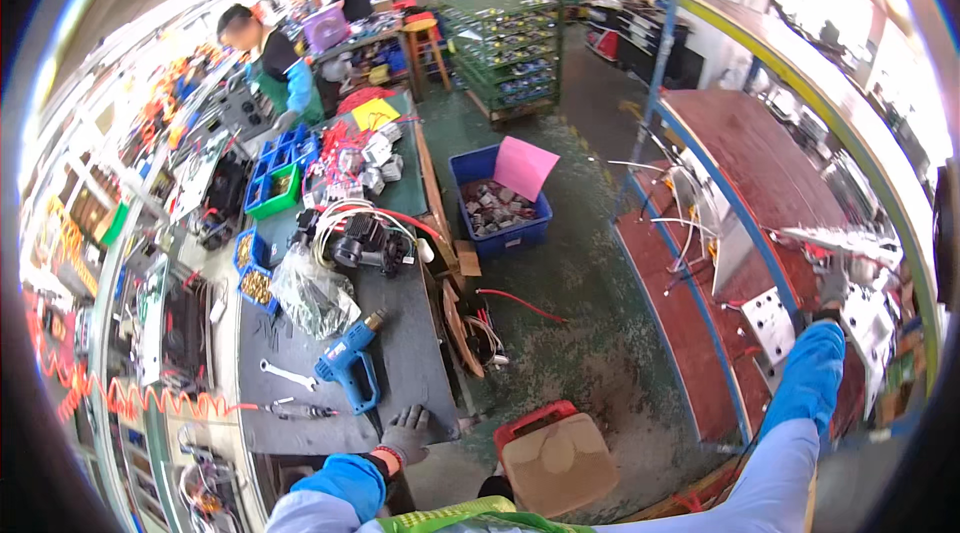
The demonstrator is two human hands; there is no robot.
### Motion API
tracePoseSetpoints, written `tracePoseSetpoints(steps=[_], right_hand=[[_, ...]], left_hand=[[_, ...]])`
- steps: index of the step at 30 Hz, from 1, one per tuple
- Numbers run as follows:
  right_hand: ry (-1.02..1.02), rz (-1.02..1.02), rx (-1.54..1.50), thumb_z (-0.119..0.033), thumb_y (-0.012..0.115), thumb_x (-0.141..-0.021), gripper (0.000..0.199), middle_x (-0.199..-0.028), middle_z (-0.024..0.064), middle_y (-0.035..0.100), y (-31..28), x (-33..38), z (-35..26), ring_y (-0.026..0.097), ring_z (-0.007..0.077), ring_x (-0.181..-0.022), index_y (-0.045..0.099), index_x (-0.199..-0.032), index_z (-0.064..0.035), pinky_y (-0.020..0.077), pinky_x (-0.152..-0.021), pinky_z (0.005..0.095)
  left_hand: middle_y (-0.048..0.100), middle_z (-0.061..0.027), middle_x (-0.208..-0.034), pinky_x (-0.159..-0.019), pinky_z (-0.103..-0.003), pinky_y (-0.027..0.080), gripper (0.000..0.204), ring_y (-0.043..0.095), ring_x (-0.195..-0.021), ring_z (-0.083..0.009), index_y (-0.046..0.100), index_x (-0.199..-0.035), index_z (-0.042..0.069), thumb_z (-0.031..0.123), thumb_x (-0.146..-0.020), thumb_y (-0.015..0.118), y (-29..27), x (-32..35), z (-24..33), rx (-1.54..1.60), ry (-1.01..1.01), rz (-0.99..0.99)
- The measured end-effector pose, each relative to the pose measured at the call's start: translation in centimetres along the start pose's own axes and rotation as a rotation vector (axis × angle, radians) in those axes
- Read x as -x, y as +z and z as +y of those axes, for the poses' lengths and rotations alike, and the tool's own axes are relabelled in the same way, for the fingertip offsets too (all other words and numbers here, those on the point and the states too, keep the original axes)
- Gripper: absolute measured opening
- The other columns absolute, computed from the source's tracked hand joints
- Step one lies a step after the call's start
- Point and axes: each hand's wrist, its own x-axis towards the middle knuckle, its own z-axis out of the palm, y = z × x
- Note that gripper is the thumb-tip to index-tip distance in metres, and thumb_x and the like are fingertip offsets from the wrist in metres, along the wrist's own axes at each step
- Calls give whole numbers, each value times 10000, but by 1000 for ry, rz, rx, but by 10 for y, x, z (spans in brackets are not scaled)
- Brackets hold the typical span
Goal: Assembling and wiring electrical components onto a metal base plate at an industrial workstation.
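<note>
My left hand (405,435), in a grey glove, lies with fingers stretched out on the near edge of the dark workbench (300,433). Close by it are a blue heat gun (350,365), a wrench (288,374) and an air screwdriver (300,411) on an orange coiled hose. My right arm, in a blue sleeve cover, stretches out to the shelf rack at the right. There my gloved right hand (832,285) is at a white bundle (845,245), above white metal panels with holes (768,326). Its fingers are too small to make out, so any grip is unclear.
Farther up the bench sit a black motor (368,243), a clear plastic bag (315,293) and blue bins of brass fittings (256,285). A blue crate (500,203) of parts and a stool (558,463) stand on the floor. A co-worker (270,63) works at the far left.
</note>
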Motion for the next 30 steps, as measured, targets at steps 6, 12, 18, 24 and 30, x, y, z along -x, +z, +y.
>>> tracePoseSetpoints(steps=[6, 12, 18, 24, 30], right_hand=[[68, -25, -304, -217, 479, -973, 521, -1155, 61, 554, -1, -88, 63, 503, 176, -975, 326, -1470, -237, 421, -790, 366], [81, 273, -410, -299, 597, -946, 356, -951, 66, 651, 40, -118, 45, 627, 168, -754, 660, -1152, -15, 486, -555, 289], [9, 249, -535, -303, 585, -935, 334, -896, 55, 678, 40, -83, 12, 631, 171, -724, 715, -1003, -3, 502, -614, 327], [-230, 173, -403, -211, 523, -959, 320, -1106, 49, 618, -18, -2, 3, 578, 133, -963, 635, -1197, -28, 490, -802, 276], [-458, -4, -252, -123, 502, -958, 278, -1107, 52, 598, -5, 136, -83, 574, 149, -959, 581, -1209, -35, 494, -826, 281]], left_hand=[[172, -185, -1594, -1168, -481, 181, 966, 182, -1471, -355, 182, -1528, 59, 405, -770, 671, -6, -2, 9, -82, -18, -24], [161, -179, -1597, -1172, -472, 170, 952, 163, -1477, -341, 178, -1526, 49, 397, -786, 664, -6, -8, 6, -110, -19, -41], [124, -174, -1607, -1179, -470, 161, 939, 124, -1488, -332, 143, -1537, 61, 388, -810, 639, -16, -4, 3, -83, 0, -128], [86, -170, -1615, -1183, -462, 160, 967, 100, -1493, -330, 103, -1544, 69, 386, -807, 643, -17, -7, -3, -110, 58, -201], [92, -175, -1613, -1186, -451, 170, 984, 111, -1489, -339, 115, -1545, 76, 392, -793, 666, -10, -4, -10, -143, 80, -153]])
